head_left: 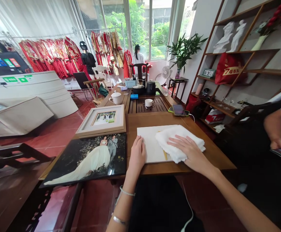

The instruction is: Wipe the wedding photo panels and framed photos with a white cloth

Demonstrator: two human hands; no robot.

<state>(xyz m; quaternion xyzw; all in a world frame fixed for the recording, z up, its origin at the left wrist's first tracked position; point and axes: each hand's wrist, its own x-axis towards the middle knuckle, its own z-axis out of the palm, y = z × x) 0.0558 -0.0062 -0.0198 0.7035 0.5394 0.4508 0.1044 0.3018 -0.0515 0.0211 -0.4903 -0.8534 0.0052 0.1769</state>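
Observation:
A flat white panel (pixel 150 151) with a yellowish strip (pixel 165 154) across it lies on the wooden table near its front edge. My left hand (pixel 138 150) grips the panel's left edge, fingers together and curled over it. On the right half of the panel rests a folded white towel (pixel 167 137). Flat on top of the towel is my right hand (pixel 188 149), its fingers stretched out. Left of the panel lies a glossy wedding photo print (pixel 99 158), overhanging the table's front edge. Behind that print is a light-framed wedding picture (pixel 84 124).
Further back stand a lidded white cup (pixel 116 97), a slatted tea tray (pixel 138 107) with a small white cup (pixel 149 102), and a black kettle (pixel 150 87). A phone (pixel 179 110) with a cable sits at the right edge. A person's hand (pixel 279 144) holds a phone at far right.

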